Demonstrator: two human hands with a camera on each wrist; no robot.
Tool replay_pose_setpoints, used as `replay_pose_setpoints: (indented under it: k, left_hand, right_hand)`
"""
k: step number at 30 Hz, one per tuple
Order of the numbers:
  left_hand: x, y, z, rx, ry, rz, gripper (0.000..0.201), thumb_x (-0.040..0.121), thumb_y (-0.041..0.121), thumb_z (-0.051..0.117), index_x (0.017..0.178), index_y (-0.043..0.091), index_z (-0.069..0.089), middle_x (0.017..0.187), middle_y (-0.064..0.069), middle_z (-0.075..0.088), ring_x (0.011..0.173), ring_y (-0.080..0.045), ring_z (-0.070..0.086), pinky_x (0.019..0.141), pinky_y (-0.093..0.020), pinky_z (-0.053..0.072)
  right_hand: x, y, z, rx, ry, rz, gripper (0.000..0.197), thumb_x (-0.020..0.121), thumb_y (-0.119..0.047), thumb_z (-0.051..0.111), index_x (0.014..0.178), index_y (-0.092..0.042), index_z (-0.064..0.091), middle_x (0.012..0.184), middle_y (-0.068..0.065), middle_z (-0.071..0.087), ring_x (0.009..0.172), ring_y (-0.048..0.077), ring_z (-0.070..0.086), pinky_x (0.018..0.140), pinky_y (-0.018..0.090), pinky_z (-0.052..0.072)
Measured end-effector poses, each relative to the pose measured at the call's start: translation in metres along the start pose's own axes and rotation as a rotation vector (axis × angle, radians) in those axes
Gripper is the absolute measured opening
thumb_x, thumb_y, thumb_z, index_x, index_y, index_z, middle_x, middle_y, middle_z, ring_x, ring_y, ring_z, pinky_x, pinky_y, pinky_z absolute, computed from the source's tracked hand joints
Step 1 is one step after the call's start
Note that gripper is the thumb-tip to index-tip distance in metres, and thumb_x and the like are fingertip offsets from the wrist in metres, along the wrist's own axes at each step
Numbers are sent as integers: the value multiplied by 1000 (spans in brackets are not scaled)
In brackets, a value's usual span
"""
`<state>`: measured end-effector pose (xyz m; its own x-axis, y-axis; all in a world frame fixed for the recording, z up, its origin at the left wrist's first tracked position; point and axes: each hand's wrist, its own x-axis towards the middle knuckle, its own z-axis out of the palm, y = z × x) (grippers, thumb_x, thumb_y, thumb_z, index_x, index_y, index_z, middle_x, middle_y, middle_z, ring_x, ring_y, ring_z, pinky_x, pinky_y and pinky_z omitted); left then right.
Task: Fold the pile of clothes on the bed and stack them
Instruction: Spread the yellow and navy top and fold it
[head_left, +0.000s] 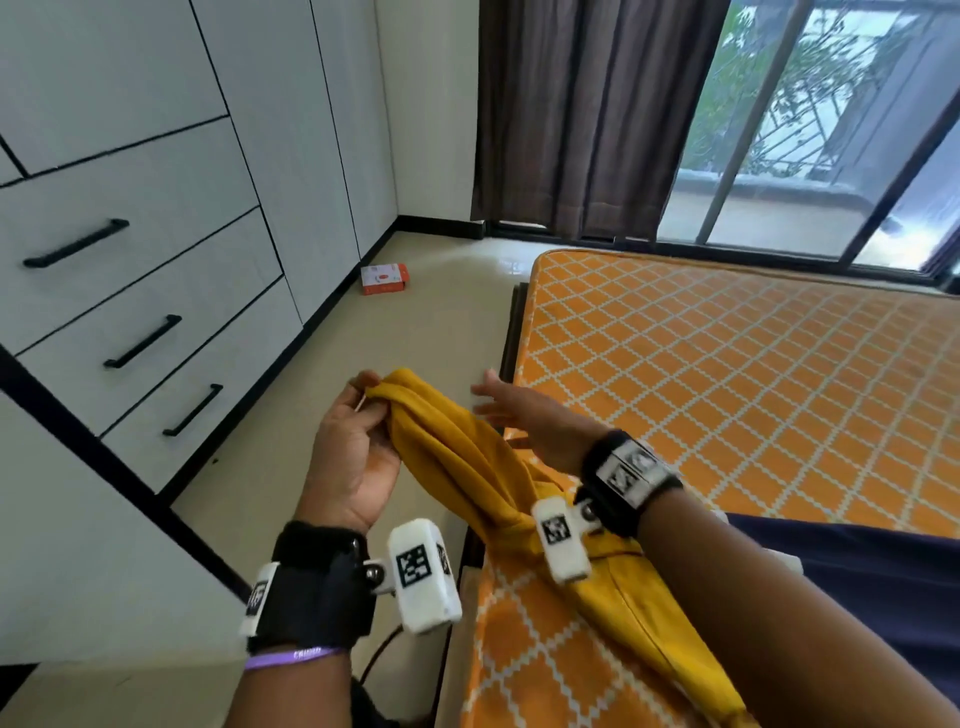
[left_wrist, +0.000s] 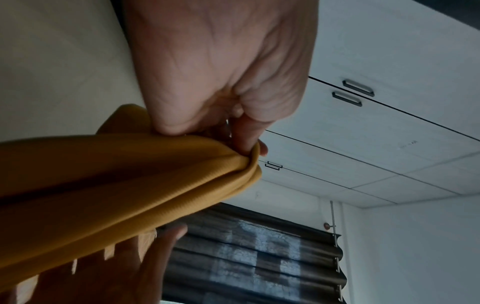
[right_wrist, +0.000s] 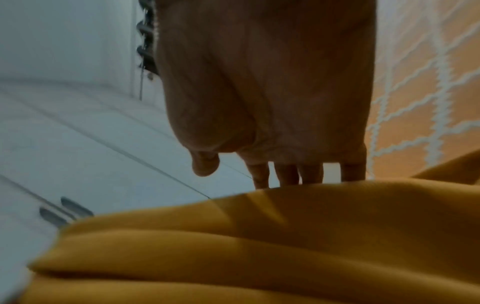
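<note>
A mustard-yellow garment (head_left: 467, 467) stretches from the bed's near left corner out over the floor, bunched into long folds. My left hand (head_left: 358, 431) pinches its far end between thumb and fingers; the left wrist view shows that pinch (left_wrist: 246, 152) on the cloth (left_wrist: 130, 185). My right hand (head_left: 524, 410) hovers just right of the garment, fingers straight and spread, holding nothing. In the right wrist view the straight fingers (right_wrist: 288, 172) point over the yellow fabric (right_wrist: 259, 236). A dark navy cloth (head_left: 857, 571) lies on the bed at the right.
The bed (head_left: 727, 374) has an orange sheet with a white diamond pattern. White drawers (head_left: 140, 291) with black handles line the left wall. A small orange-and-white box (head_left: 384, 278) lies on the floor. Dark curtains (head_left: 582, 114) and a window are beyond.
</note>
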<state>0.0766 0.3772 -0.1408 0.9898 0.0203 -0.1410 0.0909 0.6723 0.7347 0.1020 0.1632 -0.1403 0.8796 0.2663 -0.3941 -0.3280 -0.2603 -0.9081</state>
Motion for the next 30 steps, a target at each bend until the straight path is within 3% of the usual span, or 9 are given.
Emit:
replay_pose_setpoints:
  k: [2, 4, 8, 11, 15, 18, 21, 26, 30]
  left_hand:
    - [0, 2, -1, -60, -27, -12, 28, 101, 3, 42, 97, 22, 61, 91, -5, 75, 84, -17, 72, 76, -30, 59]
    - [2, 6, -3, -126, -71, -32, 24, 101, 6, 42, 101, 21, 61, 90, -4, 75, 83, -16, 72, 73, -30, 61]
    - [9, 16, -7, -235, -130, -81, 16, 93, 14, 52, 100, 18, 66, 86, -5, 72, 83, -20, 71, 72, -36, 61]
    - [20, 19, -8, -216, -121, -94, 20, 100, 18, 47, 101, 17, 67, 83, -4, 71, 80, -20, 69, 76, -39, 59]
    - [34, 21, -13, -206, -101, -105, 20, 100, 15, 45, 98, 18, 65, 83, -4, 69, 75, -18, 67, 72, -32, 59]
    - [37, 20, -16, -126, -49, -67, 19, 100, 13, 45, 98, 20, 62, 84, -3, 71, 79, -18, 66, 70, -33, 56]
    - [38, 18, -13, -28, -7, -26, 21, 99, 8, 45, 97, 23, 61, 88, -2, 73, 87, -20, 63, 74, -36, 51]
    - [36, 16, -8, 158, 13, 27, 24, 100, 8, 46, 105, 22, 64, 99, -5, 74, 96, -25, 64, 75, -38, 51]
    - [29, 16, -2, 259, -118, -29, 30, 99, 19, 42, 111, 19, 70, 109, -9, 71, 102, -32, 62, 80, -42, 53]
  right_hand:
    - [20, -5, 10, -29, -152, 160, 78, 93, -75, 35, 152, -25, 40, 155, 7, 43, 141, 30, 43, 113, 43, 36]
    - [32, -11, 19, 4, -268, 272, 93, 85, -83, 38, 147, -16, 47, 149, 15, 51, 134, 34, 52, 113, 49, 40]
    - [38, -23, 26, 42, -311, 350, 81, 90, -79, 31, 123, -11, 61, 126, 18, 65, 121, 37, 59, 112, 53, 41]
    - [43, -30, 21, 130, -317, 313, 83, 87, -78, 41, 131, -10, 57, 128, 21, 64, 121, 39, 59, 111, 56, 41]
    - [47, -56, 11, 213, -141, 127, 69, 87, -63, 60, 132, -10, 57, 121, 17, 70, 114, 38, 65, 95, 51, 54]
    - [46, -77, 0, 106, 119, -55, 57, 87, -42, 74, 127, -5, 62, 118, 13, 70, 109, 33, 68, 91, 46, 58]
    - [43, -88, -8, 39, 277, -132, 47, 82, -28, 82, 117, -3, 64, 115, 17, 69, 106, 34, 68, 89, 48, 60]
    - [21, -98, -6, 205, 212, -154, 38, 97, -10, 63, 135, -14, 58, 116, 15, 67, 95, 28, 68, 77, 40, 62]
    - [13, -108, -7, 234, 204, -142, 34, 102, -8, 55, 134, -19, 59, 120, 14, 65, 101, 28, 65, 80, 39, 61]
